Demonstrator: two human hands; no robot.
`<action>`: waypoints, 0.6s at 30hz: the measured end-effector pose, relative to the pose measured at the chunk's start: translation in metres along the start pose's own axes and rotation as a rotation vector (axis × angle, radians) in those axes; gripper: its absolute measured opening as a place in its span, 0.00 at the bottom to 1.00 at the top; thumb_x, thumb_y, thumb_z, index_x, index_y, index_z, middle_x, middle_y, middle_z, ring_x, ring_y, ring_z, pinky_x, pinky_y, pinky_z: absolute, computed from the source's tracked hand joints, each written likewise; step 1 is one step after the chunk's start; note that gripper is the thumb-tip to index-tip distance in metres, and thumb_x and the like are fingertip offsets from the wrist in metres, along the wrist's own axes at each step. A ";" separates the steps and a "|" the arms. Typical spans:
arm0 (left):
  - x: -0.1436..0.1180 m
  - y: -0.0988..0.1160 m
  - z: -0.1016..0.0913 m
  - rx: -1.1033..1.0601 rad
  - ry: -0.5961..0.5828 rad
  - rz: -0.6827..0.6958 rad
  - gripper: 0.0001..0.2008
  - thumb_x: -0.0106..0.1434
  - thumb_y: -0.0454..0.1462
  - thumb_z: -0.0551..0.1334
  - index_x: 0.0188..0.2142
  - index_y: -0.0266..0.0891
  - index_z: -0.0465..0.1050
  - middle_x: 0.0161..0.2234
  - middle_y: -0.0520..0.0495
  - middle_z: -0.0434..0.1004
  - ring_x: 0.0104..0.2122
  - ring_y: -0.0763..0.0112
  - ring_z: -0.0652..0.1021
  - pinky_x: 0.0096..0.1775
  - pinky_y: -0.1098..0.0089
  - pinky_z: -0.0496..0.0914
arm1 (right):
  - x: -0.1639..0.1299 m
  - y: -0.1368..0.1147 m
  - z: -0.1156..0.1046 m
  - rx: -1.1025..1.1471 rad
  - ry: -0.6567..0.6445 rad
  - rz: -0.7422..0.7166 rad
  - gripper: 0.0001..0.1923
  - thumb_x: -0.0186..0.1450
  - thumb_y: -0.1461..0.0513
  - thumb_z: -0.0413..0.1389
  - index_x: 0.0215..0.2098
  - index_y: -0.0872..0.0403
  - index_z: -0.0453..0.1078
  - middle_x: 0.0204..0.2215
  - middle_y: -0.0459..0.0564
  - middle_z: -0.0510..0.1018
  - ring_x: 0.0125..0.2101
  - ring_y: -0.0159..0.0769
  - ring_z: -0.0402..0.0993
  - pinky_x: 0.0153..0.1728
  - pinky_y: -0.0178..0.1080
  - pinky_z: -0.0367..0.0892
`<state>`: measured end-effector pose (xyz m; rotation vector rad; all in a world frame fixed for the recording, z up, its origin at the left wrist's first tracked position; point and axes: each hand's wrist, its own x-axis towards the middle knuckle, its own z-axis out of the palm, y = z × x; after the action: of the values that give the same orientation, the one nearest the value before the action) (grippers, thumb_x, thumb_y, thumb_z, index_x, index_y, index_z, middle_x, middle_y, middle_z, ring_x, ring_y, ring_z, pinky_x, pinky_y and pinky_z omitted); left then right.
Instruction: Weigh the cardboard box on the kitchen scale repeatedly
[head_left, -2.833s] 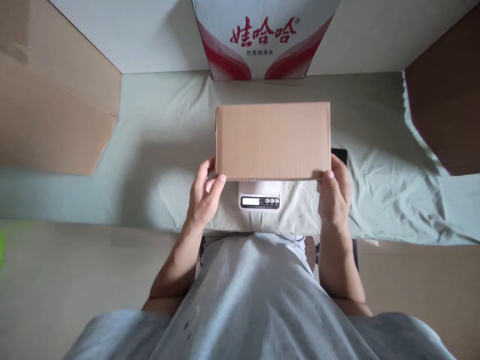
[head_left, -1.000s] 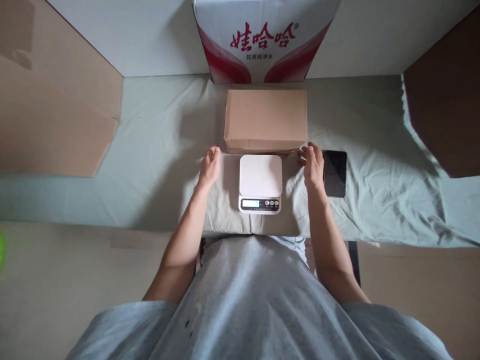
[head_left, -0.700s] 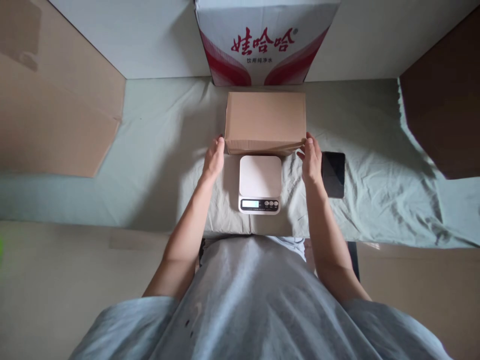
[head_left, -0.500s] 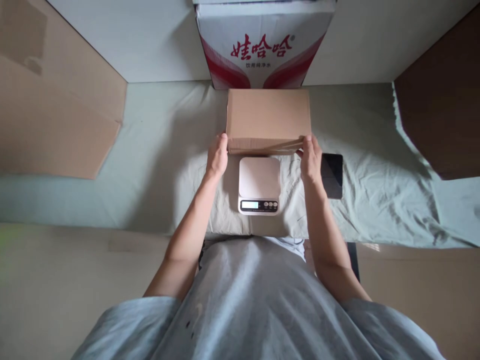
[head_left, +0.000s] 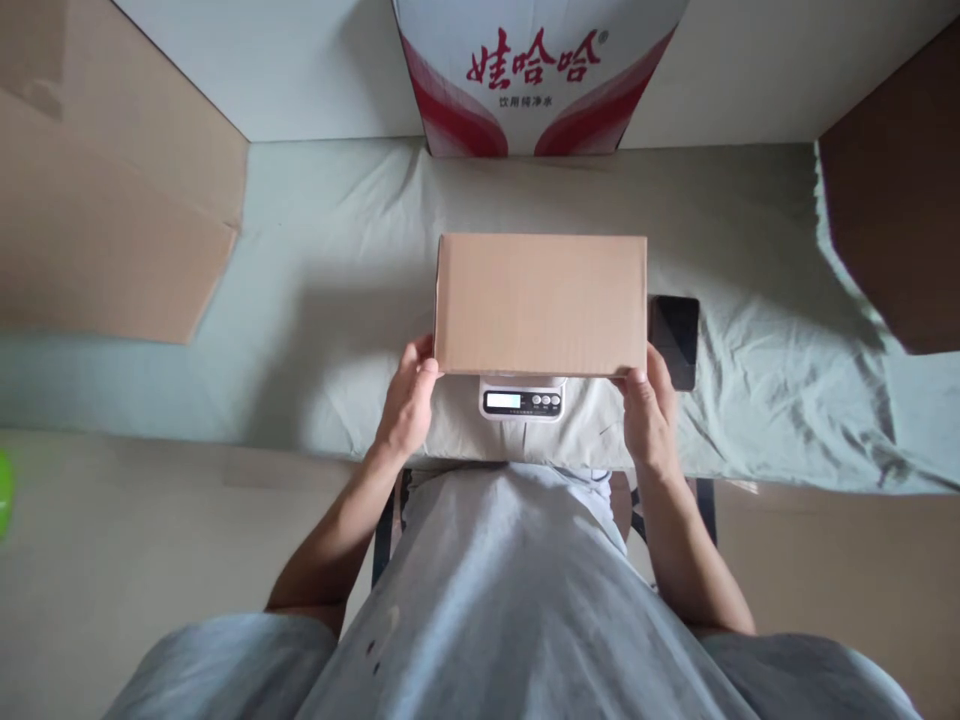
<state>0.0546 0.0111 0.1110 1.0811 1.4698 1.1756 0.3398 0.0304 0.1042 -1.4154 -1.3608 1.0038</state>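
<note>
A large flat cardboard sheet (head_left: 105, 190) leans at the far left, its lower edge reaching the pale green cloth (head_left: 315, 250) that covers the tabletop. Moving right, the left hand (head_left: 406, 408) holds the near left corner of a plain brown cardboard box (head_left: 540, 304), thumb against the front edge and fingers curled underneath, so this grip is clamped on the box. The box is level, its long side running left to right, and it sits above a white kitchen scale (head_left: 523, 400), hiding the platform; only the scale's front strip with display and 3 buttons shows below the box's near edge. Whether the box rests on the scale or is held just over it cannot be told. Behind the box, against the back wall, stands a white and red printed carton (head_left: 536, 75). The right hand (head_left: 649, 420) grips the near right corner of the box in the same way, closed on it. Just beside that corner lies a dark phone (head_left: 675, 325), flat on the cloth. At the far right a dark brown cardboard panel (head_left: 892, 230) stands.
</note>
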 end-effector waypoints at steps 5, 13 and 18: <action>-0.009 -0.011 0.000 0.000 0.042 -0.053 0.23 0.66 0.52 0.53 0.55 0.44 0.66 0.57 0.42 0.71 0.56 0.56 0.73 0.55 0.51 0.69 | -0.013 -0.002 0.004 0.051 0.015 0.117 0.24 0.67 0.50 0.48 0.59 0.42 0.63 0.57 0.48 0.72 0.59 0.44 0.67 0.62 0.57 0.61; -0.012 -0.013 0.003 0.033 0.031 -0.043 0.25 0.66 0.54 0.51 0.55 0.45 0.64 0.58 0.42 0.70 0.57 0.56 0.72 0.55 0.52 0.68 | -0.009 0.009 0.001 0.117 0.000 0.117 0.24 0.67 0.49 0.47 0.60 0.40 0.63 0.58 0.47 0.71 0.59 0.43 0.68 0.61 0.56 0.62; -0.001 -0.018 -0.006 0.128 0.122 0.007 0.25 0.68 0.52 0.48 0.57 0.45 0.63 0.60 0.41 0.68 0.60 0.58 0.70 0.58 0.54 0.66 | 0.000 0.021 -0.007 0.130 0.114 0.119 0.25 0.68 0.46 0.42 0.58 0.43 0.65 0.56 0.52 0.74 0.54 0.43 0.73 0.54 0.56 0.69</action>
<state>0.0470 0.0062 0.0940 1.1176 1.6563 1.1831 0.3521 0.0303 0.0856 -1.4462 -1.1199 1.0525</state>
